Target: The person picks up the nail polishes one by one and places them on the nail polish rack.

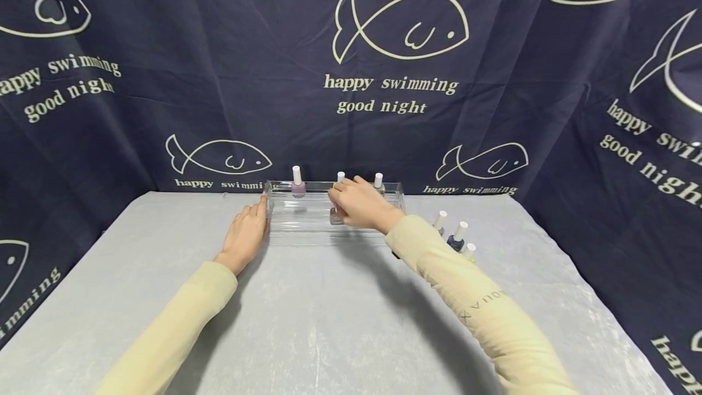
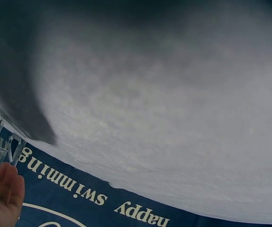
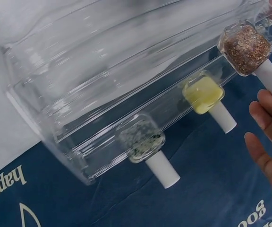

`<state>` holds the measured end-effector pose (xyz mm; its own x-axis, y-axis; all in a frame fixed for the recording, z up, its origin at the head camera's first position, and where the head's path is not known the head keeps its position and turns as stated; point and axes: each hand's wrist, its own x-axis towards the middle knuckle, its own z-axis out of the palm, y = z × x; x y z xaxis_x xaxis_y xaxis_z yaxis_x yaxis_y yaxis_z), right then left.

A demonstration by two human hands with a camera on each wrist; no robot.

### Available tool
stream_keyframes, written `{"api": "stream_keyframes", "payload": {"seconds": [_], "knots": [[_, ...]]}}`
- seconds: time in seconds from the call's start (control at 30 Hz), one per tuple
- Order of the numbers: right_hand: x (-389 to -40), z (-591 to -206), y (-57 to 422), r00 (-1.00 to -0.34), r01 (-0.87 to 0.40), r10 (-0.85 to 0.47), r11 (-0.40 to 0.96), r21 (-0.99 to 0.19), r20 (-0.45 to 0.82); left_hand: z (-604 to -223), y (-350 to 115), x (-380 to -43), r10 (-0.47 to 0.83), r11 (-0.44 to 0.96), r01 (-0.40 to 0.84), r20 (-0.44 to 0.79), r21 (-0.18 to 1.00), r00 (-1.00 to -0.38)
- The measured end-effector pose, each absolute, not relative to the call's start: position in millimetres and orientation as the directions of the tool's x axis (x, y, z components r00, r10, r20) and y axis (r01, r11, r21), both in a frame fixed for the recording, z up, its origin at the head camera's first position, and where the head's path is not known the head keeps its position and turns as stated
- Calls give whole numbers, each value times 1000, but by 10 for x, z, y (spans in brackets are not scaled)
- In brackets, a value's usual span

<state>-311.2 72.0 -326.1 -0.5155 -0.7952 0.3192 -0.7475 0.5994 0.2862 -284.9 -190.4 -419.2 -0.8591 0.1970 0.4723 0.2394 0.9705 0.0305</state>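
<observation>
A clear tiered display rack (image 1: 296, 224) stands at the back of the table. My left hand (image 1: 245, 233) rests against its left end, fingers (image 2: 8, 187) extended along the side. My right hand (image 1: 359, 201) holds a brown glitter nail polish bottle (image 3: 247, 49) by its white cap, over the rack's middle. On the back tier stand a lilac nail polish bottle (image 1: 298, 188), a yellow one (image 3: 203, 94) and a clear one with dark flakes (image 3: 141, 138). Whether the glitter bottle touches the rack, I cannot tell.
Right of the rack, a dark blue nail polish bottle (image 1: 456, 241) stands on the table between two others, partly behind my right sleeve (image 1: 471, 297). A navy curtain (image 1: 296, 78) with fish drawings hangs behind the pale tablecloth (image 1: 307, 322).
</observation>
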Motion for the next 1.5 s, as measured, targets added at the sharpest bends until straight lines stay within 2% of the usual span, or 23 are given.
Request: {"api": "stream_keyframes", "payload": {"seconds": [0.5, 1.5], "knots": [[-3161, -3223, 474, -551, -747, -785, 615, 251, 283, -4173, -1899, -2850, 195, 973, 232, 460, 23, -866], [-3285, -3237, 52, -542, -729, -782, 620, 290, 307, -4176, -1899, -2839, 205, 972, 235, 469, 6, -859]]}}
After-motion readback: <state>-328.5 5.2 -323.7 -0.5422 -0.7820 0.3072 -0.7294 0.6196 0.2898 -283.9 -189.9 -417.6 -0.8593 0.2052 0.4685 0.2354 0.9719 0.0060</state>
